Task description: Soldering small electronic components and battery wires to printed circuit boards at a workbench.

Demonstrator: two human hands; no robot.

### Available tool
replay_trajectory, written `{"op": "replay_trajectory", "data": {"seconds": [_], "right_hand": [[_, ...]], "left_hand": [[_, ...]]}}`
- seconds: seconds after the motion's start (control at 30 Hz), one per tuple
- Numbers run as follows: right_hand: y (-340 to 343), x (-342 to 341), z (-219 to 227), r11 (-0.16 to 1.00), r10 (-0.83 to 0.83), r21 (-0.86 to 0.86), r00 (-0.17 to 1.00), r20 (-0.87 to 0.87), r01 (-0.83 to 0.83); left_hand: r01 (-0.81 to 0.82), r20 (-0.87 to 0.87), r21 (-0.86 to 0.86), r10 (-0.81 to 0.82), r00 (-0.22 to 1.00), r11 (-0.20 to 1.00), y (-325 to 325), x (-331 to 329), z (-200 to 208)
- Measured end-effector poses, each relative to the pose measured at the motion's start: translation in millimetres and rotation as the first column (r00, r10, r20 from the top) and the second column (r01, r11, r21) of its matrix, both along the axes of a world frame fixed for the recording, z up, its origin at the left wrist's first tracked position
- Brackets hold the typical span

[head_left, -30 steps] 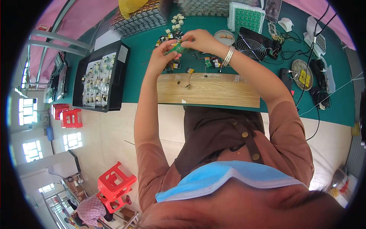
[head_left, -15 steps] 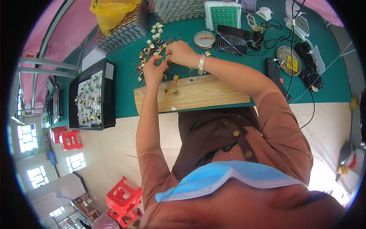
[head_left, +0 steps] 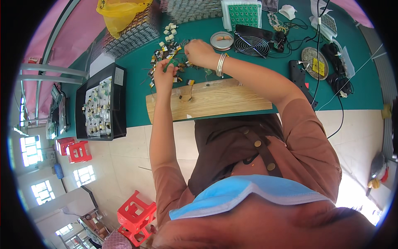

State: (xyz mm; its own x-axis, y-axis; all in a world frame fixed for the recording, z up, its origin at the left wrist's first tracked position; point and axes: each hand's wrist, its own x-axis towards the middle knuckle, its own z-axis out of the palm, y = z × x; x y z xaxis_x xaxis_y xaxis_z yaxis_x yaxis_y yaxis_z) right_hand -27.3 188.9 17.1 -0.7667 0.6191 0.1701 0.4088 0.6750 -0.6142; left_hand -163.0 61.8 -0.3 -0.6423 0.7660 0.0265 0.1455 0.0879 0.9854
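Observation:
My left hand [head_left: 163, 76] pinches a small green circuit board [head_left: 171, 64] between thumb and fingers, above a pile of small battery-like parts with wires [head_left: 163, 54]. To its right, apart from it, my right hand [head_left: 200, 53] is closed with its fingers bent downward at the right edge of the pile. Whatever its fingertips hold, if anything, is hidden. Nearer to me lies a wooden board [head_left: 224, 99], with a yellow-and-black part [head_left: 190, 82] at its far edge and small wired bits on top.
At left stands a black tray [head_left: 120, 99] of bagged parts. White blocks [head_left: 170, 33], a round dish [head_left: 222, 40], a black fan with a wire grille [head_left: 252, 43] and a green board panel [head_left: 241, 16] sit farther back. Cables and a black hand tool [head_left: 299, 79] lie at right.
My right hand has moved a little right, away from my left hand. The green circuit board, between both hands earlier, is now in my left hand alone.

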Motion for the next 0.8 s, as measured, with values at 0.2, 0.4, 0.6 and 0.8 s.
{"op": "replay_trajectory", "data": {"seconds": [0.2,0.4,0.6,0.8], "right_hand": [[-8.1,-5.1,2.8,0.997,0.076,-0.005,0.981,-0.179,-0.078],[-4.8,-12.8,4.0,0.952,0.158,-0.237,0.974,-0.160,-0.194],[-16.7,-22.7,-1.0,0.999,0.022,-0.033,0.996,-0.091,-0.025],[-4.1,-22.7,-9.3,0.999,0.033,0.030,0.980,-0.196,-0.027]], "left_hand": [[0.135,-0.023,-0.027,-0.136,0.990,0.990,-2.8,4.9,7.1],[0.018,0.005,-0.023,-0.018,1.000,1.000,-10.3,3.7,8.7],[-0.162,-0.414,-0.159,0.083,0.906,0.974,-1.2,14.8,12.2],[-0.036,-0.271,0.004,0.036,0.962,0.999,-11.2,-17.7,-21.4]]}}
